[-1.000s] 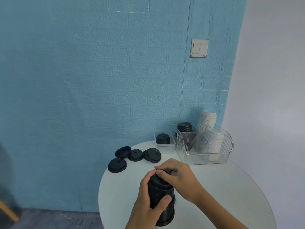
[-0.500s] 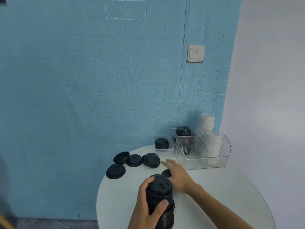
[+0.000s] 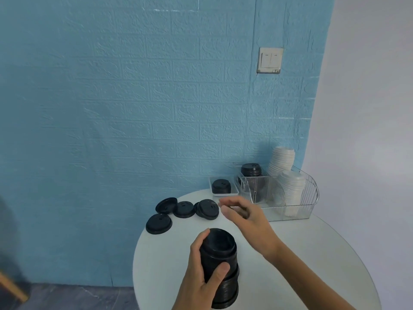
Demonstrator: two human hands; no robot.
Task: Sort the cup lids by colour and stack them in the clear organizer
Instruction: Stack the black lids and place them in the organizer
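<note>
A tall stack of black cup lids [image 3: 220,268] was gripped by the left hand [image 3: 202,272] near the front of the round white table [image 3: 312,265], the fingers and thumb curled round its side. The right hand [image 3: 244,217] was held above the table beyond the stack, blurred, with thumb and fingers drawn close together; something dark appeared between them, but whether a lid was pinched there could not be told.

Four loose black lids [image 3: 185,211] were spread along the table's far left edge, two of them overlapping. A short pile of black lids [image 3: 221,186] was seen in a small white tray [image 3: 233,193] at the back, against the blue brick-textured wall [image 3: 134,108]. Just beside the tray, the clear organizer [image 3: 310,198] was set, with a black stack [image 3: 251,171] in its left compartment and two white lid stacks [image 3: 288,175] in its right. A light switch [image 3: 270,60] was mounted on the wall above.
</note>
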